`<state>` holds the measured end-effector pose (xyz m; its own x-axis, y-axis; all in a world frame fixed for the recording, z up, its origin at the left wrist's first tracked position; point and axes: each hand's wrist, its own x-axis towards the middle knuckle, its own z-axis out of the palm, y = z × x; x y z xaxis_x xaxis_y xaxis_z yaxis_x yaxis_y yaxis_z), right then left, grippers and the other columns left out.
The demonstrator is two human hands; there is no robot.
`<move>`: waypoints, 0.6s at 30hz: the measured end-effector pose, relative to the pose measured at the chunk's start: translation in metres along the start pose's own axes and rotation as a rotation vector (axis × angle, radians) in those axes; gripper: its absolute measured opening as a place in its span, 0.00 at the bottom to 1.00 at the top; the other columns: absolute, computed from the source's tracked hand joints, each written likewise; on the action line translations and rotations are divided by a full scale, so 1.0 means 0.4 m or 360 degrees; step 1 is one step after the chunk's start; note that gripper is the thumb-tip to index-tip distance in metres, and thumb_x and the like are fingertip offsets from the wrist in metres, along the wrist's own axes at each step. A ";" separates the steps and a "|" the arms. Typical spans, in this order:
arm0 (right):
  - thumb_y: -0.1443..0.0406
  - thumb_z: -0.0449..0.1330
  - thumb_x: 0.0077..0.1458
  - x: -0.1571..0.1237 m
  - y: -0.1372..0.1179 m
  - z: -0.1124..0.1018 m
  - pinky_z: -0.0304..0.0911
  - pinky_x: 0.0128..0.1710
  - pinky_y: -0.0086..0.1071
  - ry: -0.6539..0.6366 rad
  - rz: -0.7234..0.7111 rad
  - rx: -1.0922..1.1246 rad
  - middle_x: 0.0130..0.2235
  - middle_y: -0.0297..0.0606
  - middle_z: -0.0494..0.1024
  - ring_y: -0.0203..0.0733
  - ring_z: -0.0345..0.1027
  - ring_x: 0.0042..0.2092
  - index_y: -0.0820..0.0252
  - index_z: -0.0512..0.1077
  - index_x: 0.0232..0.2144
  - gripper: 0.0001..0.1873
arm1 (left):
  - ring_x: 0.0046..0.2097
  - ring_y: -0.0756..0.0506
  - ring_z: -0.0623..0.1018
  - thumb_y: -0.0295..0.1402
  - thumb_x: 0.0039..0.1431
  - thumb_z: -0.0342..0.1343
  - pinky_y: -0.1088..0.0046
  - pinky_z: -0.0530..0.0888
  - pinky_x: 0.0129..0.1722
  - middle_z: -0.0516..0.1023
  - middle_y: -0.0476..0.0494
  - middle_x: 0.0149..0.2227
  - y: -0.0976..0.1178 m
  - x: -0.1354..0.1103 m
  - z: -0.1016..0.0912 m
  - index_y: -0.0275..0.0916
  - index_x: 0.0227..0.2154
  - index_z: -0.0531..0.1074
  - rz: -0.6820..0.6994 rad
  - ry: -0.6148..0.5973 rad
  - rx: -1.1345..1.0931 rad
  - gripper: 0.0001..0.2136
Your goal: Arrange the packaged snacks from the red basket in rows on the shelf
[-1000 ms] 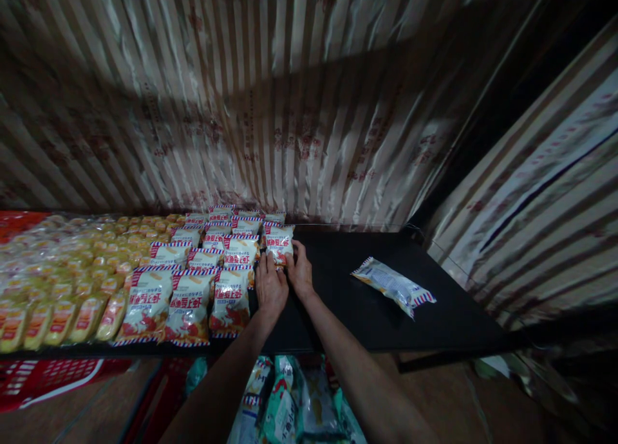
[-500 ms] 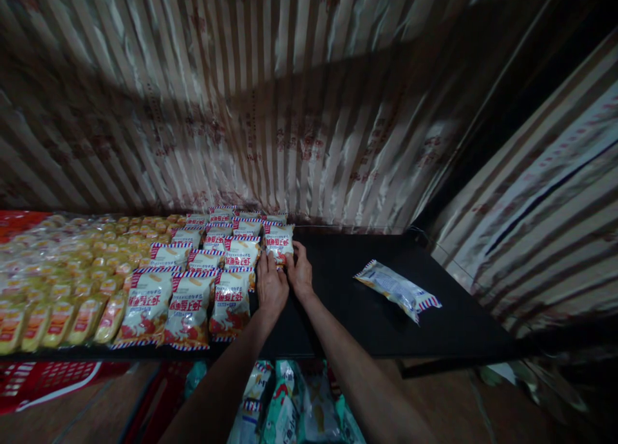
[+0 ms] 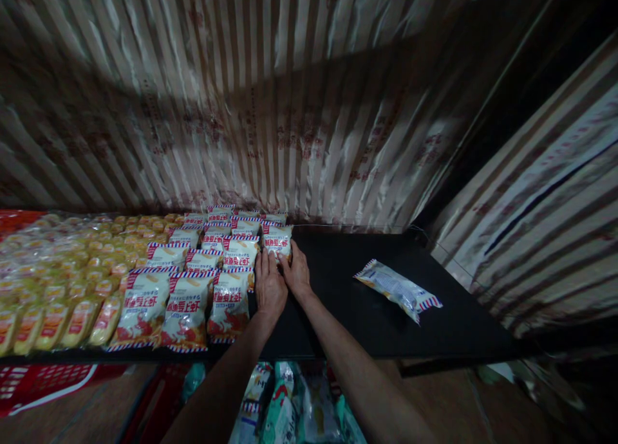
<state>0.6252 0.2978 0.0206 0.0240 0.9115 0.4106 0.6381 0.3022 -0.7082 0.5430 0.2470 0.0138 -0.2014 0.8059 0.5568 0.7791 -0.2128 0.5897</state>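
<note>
A white snack bag [image 3: 277,239] with a striped top edge and red lettering stands upright at the right end of the back rows. My left hand [image 3: 270,283] presses its fingers against the bag's lower left front. On the bag's lower right side, my right hand [image 3: 298,270] grips with fingers curled round the edge; some fingertips are hidden. Between them the two hands hold the bag. Close to my left hand, matching bags [image 3: 228,304] stand in overlapping rows.
Another snack bag [image 3: 398,289] lies flat on the black table [image 3: 338,328] to the right. Yellow packaged cakes [image 3: 77,318] fill the left side. Below the front edge are a red basket [image 3: 48,383] and green-white bags [image 3: 284,399]. A striped curtain [image 3: 299,109] hangs behind.
Both hands stay on the same bag, with only slight shifts of the fingers. The rows of bags appear slightly further left; the lone bag on the right lies as before.
</note>
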 end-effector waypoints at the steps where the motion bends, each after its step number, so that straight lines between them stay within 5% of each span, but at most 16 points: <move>1: 0.59 0.50 0.58 0.000 0.000 0.000 0.59 0.54 0.44 -0.0027 0.0008 -0.0006 0.54 0.50 0.70 0.51 0.62 0.54 0.66 0.60 0.58 0.28 | 0.66 0.39 0.53 0.21 0.56 0.42 0.52 0.59 0.62 0.60 0.28 0.61 -0.002 -0.001 0.001 0.28 0.57 0.59 0.0003 -0.0007 0.0012 0.24; 18: 0.58 0.52 0.56 -0.030 0.003 -0.018 0.52 0.60 0.45 -0.0040 0.0061 -0.0029 0.60 0.54 0.63 0.52 0.54 0.61 0.71 0.57 0.59 0.33 | 0.66 0.35 0.51 0.24 0.59 0.44 0.52 0.58 0.61 0.55 0.22 0.62 0.032 -0.011 -0.029 0.25 0.57 0.59 0.0005 -0.0062 0.0241 0.22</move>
<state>0.6310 0.2853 0.0191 0.0294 0.9292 0.3685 0.6511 0.2619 -0.7123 0.5468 0.2345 0.0257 -0.1778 0.8268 0.5336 0.8609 -0.1320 0.4913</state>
